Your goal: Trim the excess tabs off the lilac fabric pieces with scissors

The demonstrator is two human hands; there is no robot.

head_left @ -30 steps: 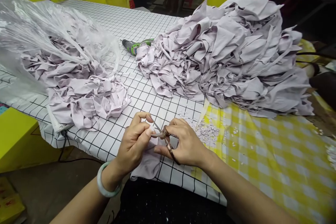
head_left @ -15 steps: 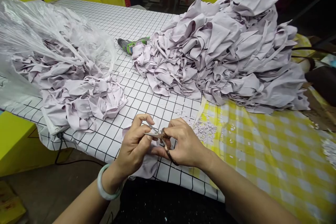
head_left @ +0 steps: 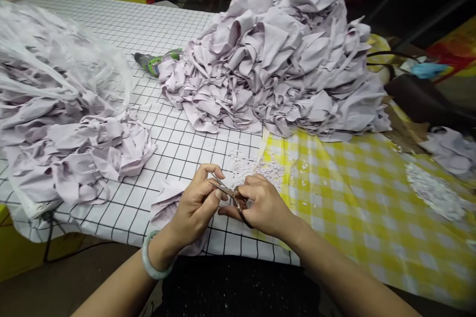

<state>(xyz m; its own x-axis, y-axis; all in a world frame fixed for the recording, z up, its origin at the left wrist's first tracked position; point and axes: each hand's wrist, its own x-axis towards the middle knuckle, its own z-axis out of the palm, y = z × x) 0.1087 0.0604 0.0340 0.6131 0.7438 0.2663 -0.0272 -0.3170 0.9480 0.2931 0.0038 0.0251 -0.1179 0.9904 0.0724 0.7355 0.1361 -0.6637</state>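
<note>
My left hand (head_left: 195, 208), with a pale green bangle on its wrist, pinches a piece of lilac fabric (head_left: 166, 204) that lies at the table's near edge. My right hand (head_left: 262, 204) is closed on small scissors (head_left: 231, 194), whose blades point left at my left fingertips. Both hands meet over the black-and-white grid cloth (head_left: 174, 148). A scatter of tiny lilac clippings (head_left: 256, 168) lies just beyond the hands.
A big heap of lilac fabric pieces (head_left: 275, 59) fills the far middle. A smaller heap (head_left: 74, 153) spills from a clear plastic bag (head_left: 48, 59) at left. A green-handled tool (head_left: 152, 63) lies between them. Yellow checked cloth (head_left: 364, 203) covers the right side, with more clippings (head_left: 433, 190).
The view has swung to the right, so everything sits further left in the picture. Both hands keep the same hold on the fabric and the scissors.
</note>
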